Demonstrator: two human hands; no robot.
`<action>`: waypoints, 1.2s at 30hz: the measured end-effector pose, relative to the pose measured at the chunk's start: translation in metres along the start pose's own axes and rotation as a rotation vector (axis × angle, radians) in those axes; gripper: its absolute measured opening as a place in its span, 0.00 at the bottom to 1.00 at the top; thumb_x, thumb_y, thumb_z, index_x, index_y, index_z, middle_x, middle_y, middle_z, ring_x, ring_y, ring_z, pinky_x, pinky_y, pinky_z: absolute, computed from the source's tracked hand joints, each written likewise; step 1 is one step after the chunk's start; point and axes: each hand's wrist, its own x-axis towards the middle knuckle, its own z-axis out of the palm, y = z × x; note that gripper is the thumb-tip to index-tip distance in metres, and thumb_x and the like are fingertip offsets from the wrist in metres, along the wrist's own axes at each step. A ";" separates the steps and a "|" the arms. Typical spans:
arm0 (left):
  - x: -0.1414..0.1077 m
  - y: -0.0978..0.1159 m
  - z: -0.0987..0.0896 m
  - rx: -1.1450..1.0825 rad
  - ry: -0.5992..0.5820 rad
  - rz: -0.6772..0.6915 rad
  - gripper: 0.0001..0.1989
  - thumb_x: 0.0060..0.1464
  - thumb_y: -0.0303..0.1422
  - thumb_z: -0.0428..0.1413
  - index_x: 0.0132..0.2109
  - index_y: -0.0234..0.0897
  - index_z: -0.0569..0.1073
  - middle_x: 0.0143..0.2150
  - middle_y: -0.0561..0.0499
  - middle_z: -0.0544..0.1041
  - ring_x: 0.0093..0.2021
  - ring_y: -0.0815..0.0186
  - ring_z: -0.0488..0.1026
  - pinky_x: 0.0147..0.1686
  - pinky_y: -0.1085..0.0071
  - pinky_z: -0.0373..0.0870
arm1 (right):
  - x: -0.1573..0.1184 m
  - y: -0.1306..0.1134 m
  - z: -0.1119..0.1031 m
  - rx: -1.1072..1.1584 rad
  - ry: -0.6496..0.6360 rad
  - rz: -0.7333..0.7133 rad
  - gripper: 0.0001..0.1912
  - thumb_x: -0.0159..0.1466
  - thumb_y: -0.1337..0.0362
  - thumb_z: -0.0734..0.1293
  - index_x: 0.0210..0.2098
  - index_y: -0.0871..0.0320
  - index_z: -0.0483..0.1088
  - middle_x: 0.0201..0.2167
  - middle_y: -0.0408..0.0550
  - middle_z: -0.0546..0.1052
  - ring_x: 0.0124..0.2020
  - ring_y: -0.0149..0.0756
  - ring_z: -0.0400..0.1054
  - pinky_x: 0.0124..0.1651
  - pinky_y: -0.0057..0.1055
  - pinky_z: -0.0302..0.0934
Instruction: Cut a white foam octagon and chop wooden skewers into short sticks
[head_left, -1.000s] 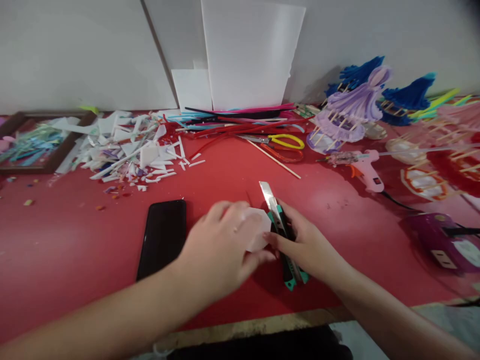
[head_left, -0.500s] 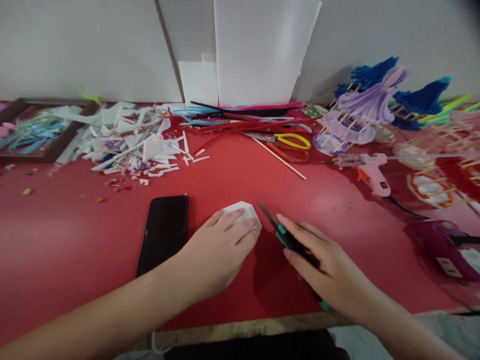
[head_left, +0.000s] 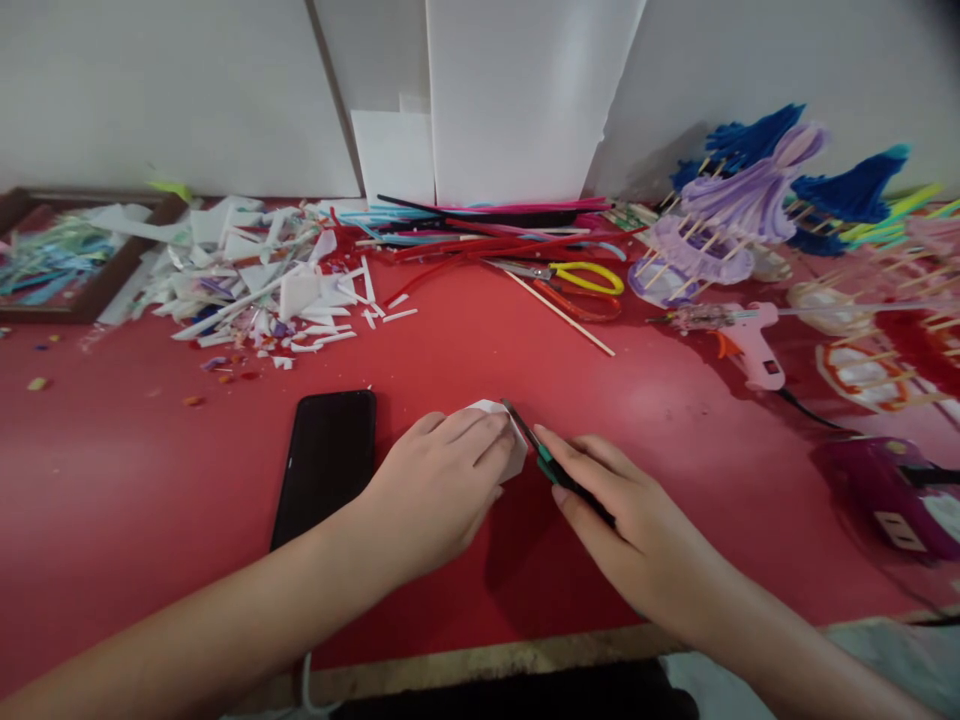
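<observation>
My left hand (head_left: 439, 475) is closed over a small white foam board piece (head_left: 516, 458) with angled corners, its fingers covering most of the top. In my right hand (head_left: 619, 500) is a green and black utility knife (head_left: 559, 472), gripped between thumb and fingers. Its blade is out and lies against the upper right edge of the white piece; how deep it cuts, if at all, I cannot tell. A black phone (head_left: 326, 465) lies flat just left of my left hand.
White foam scraps (head_left: 255, 280) are heaped at the back left beside a brown frame (head_left: 127, 270). Pipe cleaners (head_left: 480, 235), yellow-handled scissors (head_left: 589, 277) and a wooden stick (head_left: 562, 315) lie behind. To the right are a pink glue gun (head_left: 757, 345), carousel-like crafts (head_left: 701, 240) and a purple power strip (head_left: 889, 500).
My right hand has moved left with the utility knife, bringing the blade from beside the white piece onto its edge. My left fingers have curled and the piece has turned slightly.
</observation>
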 end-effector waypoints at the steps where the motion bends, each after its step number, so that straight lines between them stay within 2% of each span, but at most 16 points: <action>1: 0.000 0.000 0.000 -0.006 -0.002 -0.005 0.18 0.61 0.29 0.48 0.57 0.30 0.66 0.59 0.40 0.70 0.61 0.51 0.65 0.51 0.55 0.71 | 0.000 0.000 0.000 -0.002 0.003 0.000 0.26 0.67 0.66 0.55 0.64 0.57 0.59 0.51 0.57 0.70 0.53 0.42 0.68 0.54 0.41 0.66; 7: 0.000 -0.002 0.002 -0.048 -0.034 0.007 0.18 0.62 0.30 0.47 0.57 0.30 0.66 0.59 0.41 0.70 0.61 0.51 0.64 0.57 0.54 0.67 | 0.001 -0.004 0.001 -0.022 0.006 -0.005 0.26 0.67 0.67 0.54 0.64 0.61 0.59 0.48 0.58 0.70 0.50 0.41 0.69 0.52 0.39 0.67; 14: 0.003 0.000 0.004 -0.001 -0.047 -0.006 0.18 0.62 0.28 0.47 0.58 0.29 0.65 0.58 0.41 0.70 0.61 0.50 0.64 0.57 0.54 0.68 | -0.002 -0.007 0.008 -0.086 -0.004 0.004 0.27 0.67 0.69 0.52 0.65 0.63 0.56 0.47 0.59 0.68 0.43 0.41 0.71 0.44 0.42 0.70; 20: 0.003 0.001 0.003 -0.001 -0.054 0.017 0.17 0.63 0.29 0.47 0.57 0.29 0.66 0.58 0.40 0.70 0.60 0.50 0.65 0.56 0.55 0.69 | -0.005 -0.004 0.008 -0.042 0.052 -0.014 0.27 0.67 0.69 0.53 0.65 0.63 0.55 0.45 0.57 0.67 0.44 0.38 0.69 0.47 0.39 0.69; 36: 0.004 0.000 0.003 -0.002 -0.035 0.012 0.18 0.60 0.27 0.50 0.57 0.28 0.66 0.59 0.37 0.69 0.60 0.48 0.66 0.55 0.53 0.70 | -0.004 -0.003 0.006 0.000 -0.010 -0.008 0.26 0.68 0.68 0.52 0.65 0.62 0.56 0.47 0.57 0.67 0.45 0.38 0.69 0.48 0.41 0.68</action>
